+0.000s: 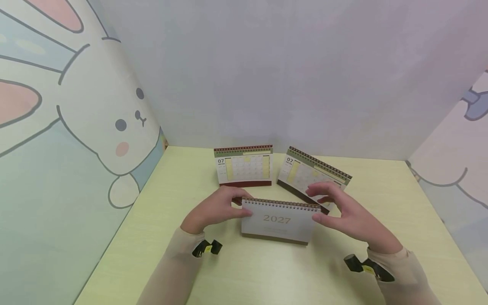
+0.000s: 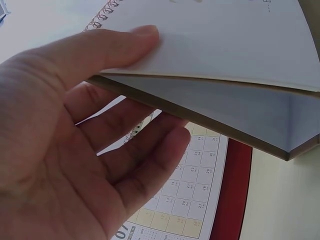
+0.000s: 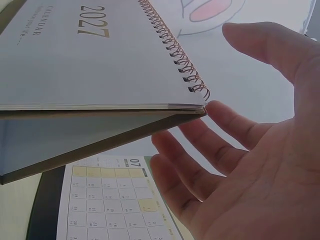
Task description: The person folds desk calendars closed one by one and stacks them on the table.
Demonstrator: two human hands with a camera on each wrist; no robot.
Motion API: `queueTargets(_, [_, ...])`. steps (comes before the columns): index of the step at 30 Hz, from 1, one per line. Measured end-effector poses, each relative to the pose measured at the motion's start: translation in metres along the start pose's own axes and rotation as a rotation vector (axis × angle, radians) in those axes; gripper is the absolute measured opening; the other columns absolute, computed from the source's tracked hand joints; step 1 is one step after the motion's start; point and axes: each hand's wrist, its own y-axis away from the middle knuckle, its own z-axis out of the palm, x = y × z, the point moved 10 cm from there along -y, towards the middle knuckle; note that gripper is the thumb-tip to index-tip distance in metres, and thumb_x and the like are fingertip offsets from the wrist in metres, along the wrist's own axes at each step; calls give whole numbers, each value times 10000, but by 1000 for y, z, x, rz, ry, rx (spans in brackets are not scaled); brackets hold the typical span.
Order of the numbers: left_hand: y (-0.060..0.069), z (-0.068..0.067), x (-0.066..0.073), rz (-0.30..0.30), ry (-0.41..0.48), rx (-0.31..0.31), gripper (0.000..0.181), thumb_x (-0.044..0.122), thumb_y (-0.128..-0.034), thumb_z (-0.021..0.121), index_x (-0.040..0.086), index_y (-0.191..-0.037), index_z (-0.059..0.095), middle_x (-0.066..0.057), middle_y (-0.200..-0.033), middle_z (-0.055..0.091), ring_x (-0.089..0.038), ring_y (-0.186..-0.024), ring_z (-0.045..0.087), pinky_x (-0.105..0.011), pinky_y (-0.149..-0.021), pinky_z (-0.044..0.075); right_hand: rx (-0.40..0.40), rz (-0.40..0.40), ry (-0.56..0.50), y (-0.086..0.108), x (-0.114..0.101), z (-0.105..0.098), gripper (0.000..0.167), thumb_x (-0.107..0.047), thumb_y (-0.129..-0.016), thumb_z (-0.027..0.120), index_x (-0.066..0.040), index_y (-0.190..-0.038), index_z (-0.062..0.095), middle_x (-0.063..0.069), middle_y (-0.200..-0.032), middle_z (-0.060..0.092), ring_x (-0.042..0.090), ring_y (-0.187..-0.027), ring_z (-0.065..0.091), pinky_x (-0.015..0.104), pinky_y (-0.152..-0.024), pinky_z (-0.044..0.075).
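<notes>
A white desk calendar with "2027" in gold and a spiral binding along its top faces me. My left hand pinches its left end, the thumb on the white cover and the fingers behind the back panel. At the right end, my right hand has its thumb raised off the cover. Its fingertips are at the calendar's upper corner; whether they touch it I cannot tell. From the side, the calendar's cover and back panel stand apart like a tent.
Behind it, a calendar with a red base stands at the back left, showing month 07. Another with a dark base stands angled at the back right, partly behind my right hand. The pale yellow table meets walls with rabbit drawings.
</notes>
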Motion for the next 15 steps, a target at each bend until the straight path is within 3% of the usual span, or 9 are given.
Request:
queueTargets(5, [0,0,3,17,1,6,280,211,-1030,933,115,-1289,881,-5,-1215,896,-63,-1052,726,-502,-1053,689,-1,-1,4,0,1,0,643,60,-992,871,-41,-1576,620,-151,-1534,666,-62,-1406,658,136,-1149,536])
queueTargets(15, [-2,0,6,39,-29,29,289,217,-1034,928,112,-1299,883,2,-1206,895,-82,-1053,720,-457,-1026,686,9,-5,20,-1,1,-1,683,50,-985,882,-96,-1596,614,-182,-1523,669,-11,-1403,690,138,-1135,538])
